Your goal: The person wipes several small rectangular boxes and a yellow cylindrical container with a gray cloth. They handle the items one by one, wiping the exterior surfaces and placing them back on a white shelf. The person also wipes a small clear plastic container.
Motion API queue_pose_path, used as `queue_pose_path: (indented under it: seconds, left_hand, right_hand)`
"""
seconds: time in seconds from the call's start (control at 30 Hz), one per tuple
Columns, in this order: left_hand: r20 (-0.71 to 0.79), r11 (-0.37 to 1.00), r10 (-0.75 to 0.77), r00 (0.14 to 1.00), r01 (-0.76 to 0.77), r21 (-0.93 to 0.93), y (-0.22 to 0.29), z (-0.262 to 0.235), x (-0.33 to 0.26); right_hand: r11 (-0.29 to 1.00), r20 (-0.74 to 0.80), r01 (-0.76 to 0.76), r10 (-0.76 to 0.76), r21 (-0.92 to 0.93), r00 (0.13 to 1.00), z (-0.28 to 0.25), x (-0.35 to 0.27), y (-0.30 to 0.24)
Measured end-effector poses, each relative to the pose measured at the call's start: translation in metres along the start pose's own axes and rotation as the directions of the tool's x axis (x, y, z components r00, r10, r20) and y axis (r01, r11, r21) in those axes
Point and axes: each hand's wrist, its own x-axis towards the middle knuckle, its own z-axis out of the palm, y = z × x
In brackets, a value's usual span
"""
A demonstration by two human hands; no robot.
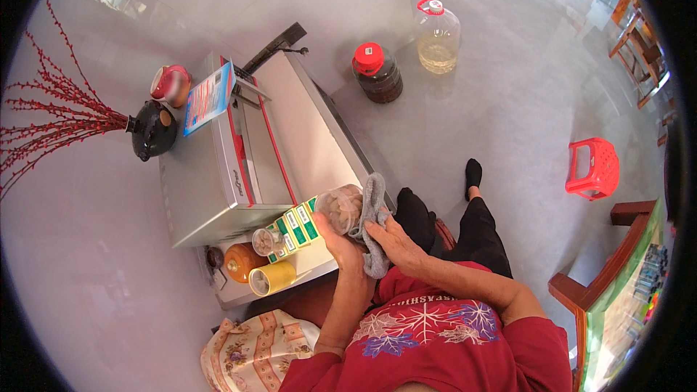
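My left hand (337, 245) is closed around a transparent plastic jar (339, 207) with brownish pieces inside. A grey cloth (374, 194) is gripped in my right hand (396, 241) and lies against the jar's right side. Part of the cloth hangs down between my wrists. Just left of the jar, green, white and yellow boxes (299, 225) stand in a row on the cabinet top. Beside them are a small transparent container (266, 242), a yellow canister (272, 278) and a round orange-brown pot (244, 262).
A silver appliance (200, 181) fills the cabinet's (323, 138) wall side, carrying a black vase (154, 131) with red twigs. On the floor ahead stand a red-lidded jar (379, 76) and a jug of pale liquid (438, 40). A red stool (594, 168) is at right; patterned fabric (254, 352) lies lower left.
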Motion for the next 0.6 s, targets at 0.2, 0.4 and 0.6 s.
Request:
queue_pose_path:
  seconds: [0.2,0.4,0.6]
  left_hand:
    - [0.063,0.987,-0.147,0.987,0.151,-0.061,0.01,0.012,-0.01]
    - [0.18,0.976,-0.206,0.962,0.189,0.105,0.012,0.011,-0.027]
    - [0.181,0.963,-0.09,0.979,0.039,0.268,0.016,0.011,-0.025]
  right_hand:
    - [0.999,-0.08,0.018,-0.016,0.033,0.997,-0.019,0.014,-0.006]
    - [0.994,-0.001,0.098,-0.099,0.051,0.995,-0.039,0.037,-0.039]
    - [0.999,0.079,0.032,-0.034,0.021,0.996,-0.036,0.039,-0.043]
